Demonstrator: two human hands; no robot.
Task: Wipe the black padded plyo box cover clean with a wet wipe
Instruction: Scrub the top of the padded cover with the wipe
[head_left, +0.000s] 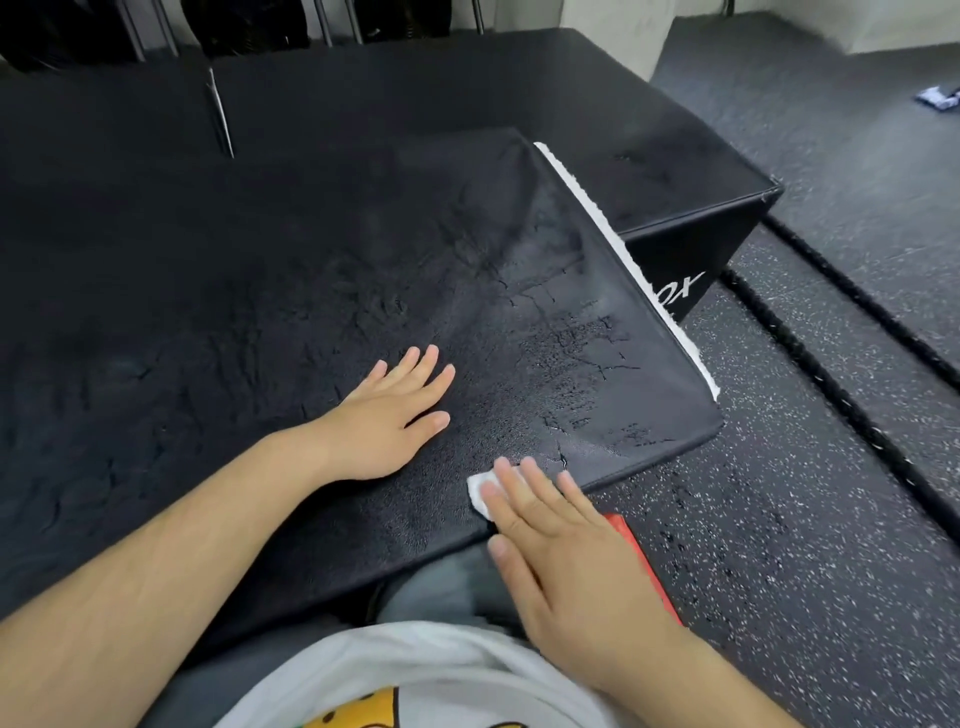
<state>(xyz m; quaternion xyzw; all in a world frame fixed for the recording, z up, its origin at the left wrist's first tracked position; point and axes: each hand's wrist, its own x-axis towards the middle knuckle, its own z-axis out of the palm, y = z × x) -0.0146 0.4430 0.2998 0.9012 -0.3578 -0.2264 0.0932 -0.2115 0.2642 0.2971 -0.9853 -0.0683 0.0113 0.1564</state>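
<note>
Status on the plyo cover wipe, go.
Left hand flat on the black cover, bracing. Right hand pressing the wet wipe under straight fingers, near right corner. Red item beside that corner, off the cover.

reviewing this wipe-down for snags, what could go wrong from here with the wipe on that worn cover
1. The wet wipe lies by the front edge of the cover under the right hand, whose fingers are flat; an outward stroke may slide it off.
2. Cracks run across the cover's right side; rubbing there may snag the wipe or lift flakes.
</note>
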